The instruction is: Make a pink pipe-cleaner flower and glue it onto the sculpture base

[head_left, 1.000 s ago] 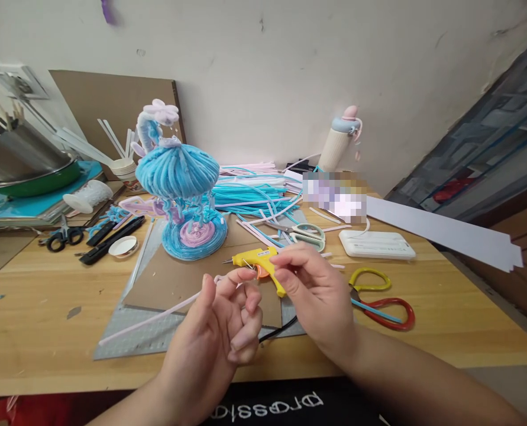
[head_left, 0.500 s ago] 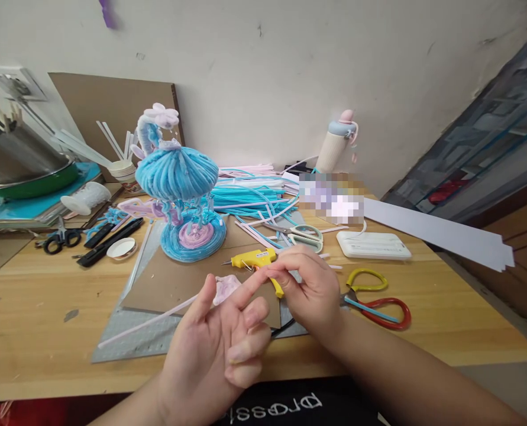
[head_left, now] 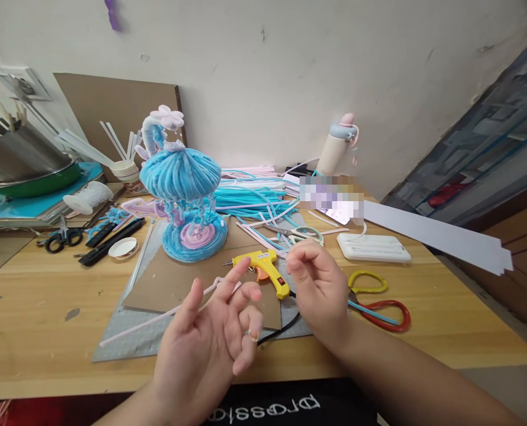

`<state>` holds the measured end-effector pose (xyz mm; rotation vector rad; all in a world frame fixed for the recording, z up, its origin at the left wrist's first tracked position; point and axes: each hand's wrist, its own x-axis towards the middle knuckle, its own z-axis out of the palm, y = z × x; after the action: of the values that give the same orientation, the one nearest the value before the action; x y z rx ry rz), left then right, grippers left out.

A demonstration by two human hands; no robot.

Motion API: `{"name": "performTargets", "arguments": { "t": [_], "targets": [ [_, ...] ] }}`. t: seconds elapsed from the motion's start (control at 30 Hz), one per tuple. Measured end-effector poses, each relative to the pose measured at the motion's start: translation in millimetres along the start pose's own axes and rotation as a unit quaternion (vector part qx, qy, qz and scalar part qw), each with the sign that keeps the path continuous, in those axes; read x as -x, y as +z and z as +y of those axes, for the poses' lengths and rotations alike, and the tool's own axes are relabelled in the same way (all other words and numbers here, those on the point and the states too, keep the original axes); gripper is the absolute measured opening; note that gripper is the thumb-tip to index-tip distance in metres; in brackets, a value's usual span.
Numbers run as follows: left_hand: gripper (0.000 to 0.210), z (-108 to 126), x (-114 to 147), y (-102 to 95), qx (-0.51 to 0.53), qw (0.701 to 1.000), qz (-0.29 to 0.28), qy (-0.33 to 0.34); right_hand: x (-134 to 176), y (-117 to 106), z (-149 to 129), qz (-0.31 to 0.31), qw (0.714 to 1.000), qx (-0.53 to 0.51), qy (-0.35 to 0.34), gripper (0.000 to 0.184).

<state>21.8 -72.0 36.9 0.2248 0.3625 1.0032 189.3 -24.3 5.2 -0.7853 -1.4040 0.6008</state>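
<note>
My left hand (head_left: 207,349) is held palm up with its fingers spread and nothing in it. Across from it, my right hand (head_left: 319,290) is closed, thumb and fingers pressed together; anything between them is too small to make out. Partly hidden behind my left fingers lies a pale pink pipe cleaner (head_left: 150,321) with a bent end, on the cardboard (head_left: 157,284). Between the hands and beyond them rests a yellow glue gun (head_left: 263,260). A blue and pink fuzzy lamp-like model (head_left: 181,174) stands farther back on a coiled round base.
Red and yellow handled scissors (head_left: 381,313) lie right of my right hand, near a white power bank (head_left: 374,247). Green-handled scissors (head_left: 306,234) and blue pipe cleaners (head_left: 249,201) lie behind. Black scissors (head_left: 63,236) and a thread spool (head_left: 88,197) are at left.
My right hand has let go of my left index fingertip and moved slightly right. My left hand has drawn down and its fingers have spread, uncovering more of the glue gun.
</note>
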Motion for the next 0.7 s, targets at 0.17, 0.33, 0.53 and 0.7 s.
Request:
{"name": "performTargets", "arguments": {
  "t": [0.17,0.33,0.53,0.7],
  "targets": [
    [0.052,0,1,1.2,-0.064,0.995,0.006,0.073,5,2,-6,-0.106,0.994,-0.017,-0.011,0.011],
    [0.046,-4,4,-1.5,-0.174,0.975,0.019,0.136,5,7,-11,-0.2,0.979,-0.013,0.035,0.024],
    [0.044,-6,4,-5.6,-0.247,0.955,0.03,0.162,5,6,-10,-0.165,0.984,-0.035,0.059,0.02],
    [0.046,-6,3,-6.7,-0.24,0.959,0.025,0.146,0,4,-5,-0.031,0.992,-0.087,0.084,0.02]
  ]
}}
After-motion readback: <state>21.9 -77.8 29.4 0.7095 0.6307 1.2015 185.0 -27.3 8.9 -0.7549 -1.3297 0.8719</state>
